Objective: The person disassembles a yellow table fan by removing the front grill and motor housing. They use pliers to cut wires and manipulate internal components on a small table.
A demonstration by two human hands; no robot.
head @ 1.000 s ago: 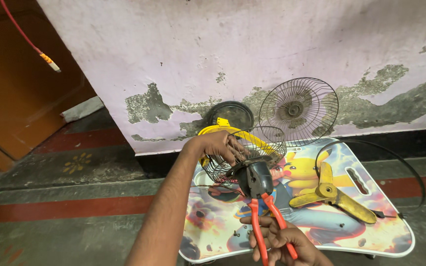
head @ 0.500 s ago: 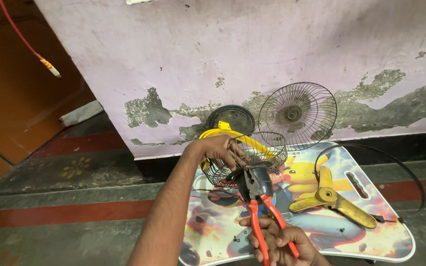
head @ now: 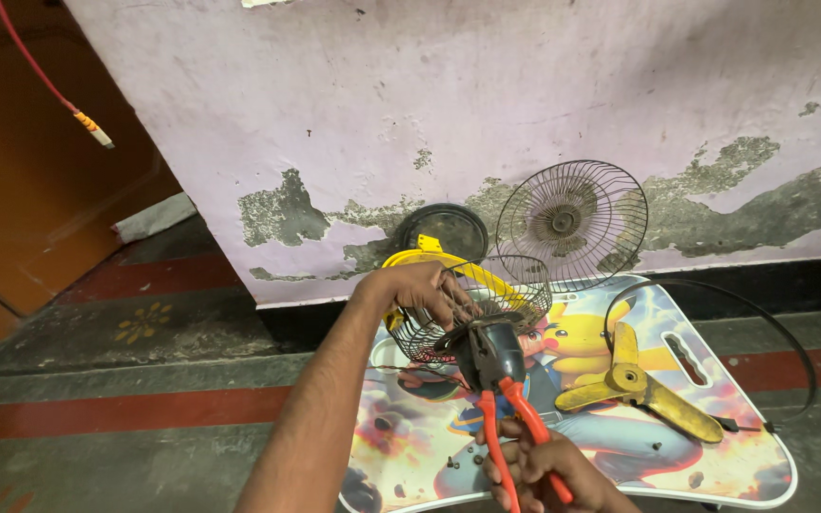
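My left hand (head: 420, 290) grips the wire rear guard (head: 510, 285) of a small fan, just above its black motor housing (head: 492, 350). My right hand (head: 548, 470) at the bottom edge is closed on the orange handles of a pair of pliers (head: 505, 418), whose jaws point up against the motor housing. A yellow rim (head: 434, 258) runs along the back of the wire guard. The fan body rests over a small low table with a colourful cartoon print (head: 620, 442).
A yellow three-blade fan propeller (head: 634, 385) lies on the table's right part, with small screws (head: 453, 463) scattered near me. A round front grille (head: 570, 223) and a black disc (head: 444, 231) lean on the peeling wall. A black cable (head: 781, 332) loops at the right.
The view shifted slightly. My right hand and the pliers have edged up towards the motor housing; my left hand keeps its hold on the guard.
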